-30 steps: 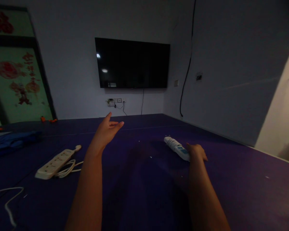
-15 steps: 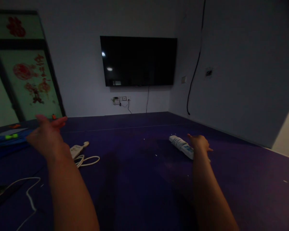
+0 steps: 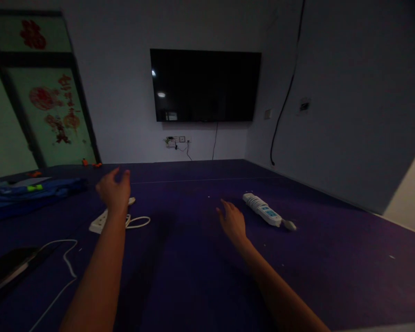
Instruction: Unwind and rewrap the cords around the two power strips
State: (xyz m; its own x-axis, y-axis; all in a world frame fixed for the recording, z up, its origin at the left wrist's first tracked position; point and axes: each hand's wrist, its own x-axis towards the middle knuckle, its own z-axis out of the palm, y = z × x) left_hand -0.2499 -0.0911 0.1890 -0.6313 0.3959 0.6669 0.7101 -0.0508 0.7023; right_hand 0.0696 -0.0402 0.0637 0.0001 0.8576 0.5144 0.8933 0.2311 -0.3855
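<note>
On the purple surface [image 3: 180, 258] lie two white power strips. My left hand [image 3: 115, 190] hovers over the left power strip [image 3: 98, 223], its thumb and fingers apart with nothing between them. Part of that strip and its loose cord [image 3: 140, 222] is hidden behind my wrist and forearm. My right hand [image 3: 232, 221] is held in the air, fingers spread and empty, just left of the right power strip [image 3: 263, 210]. This second strip has its cord wound round one end, blue socket faces, and a plug [image 3: 289, 225] at its near end.
A dark flat device [image 3: 10, 267] with a white cable [image 3: 67, 260] lies at the near left. Behind it is blue cloth [image 3: 62, 186]. Small orange items [image 3: 97, 164] sit near the door. A television [image 3: 205, 85] hangs on the wall, and a black cable [image 3: 283, 101] dangles at right.
Both hands have moved inward. My right hand has shifted left, away from the right power strip, uncovering its plug. My left hand has come right, and the view has turned slightly left.
</note>
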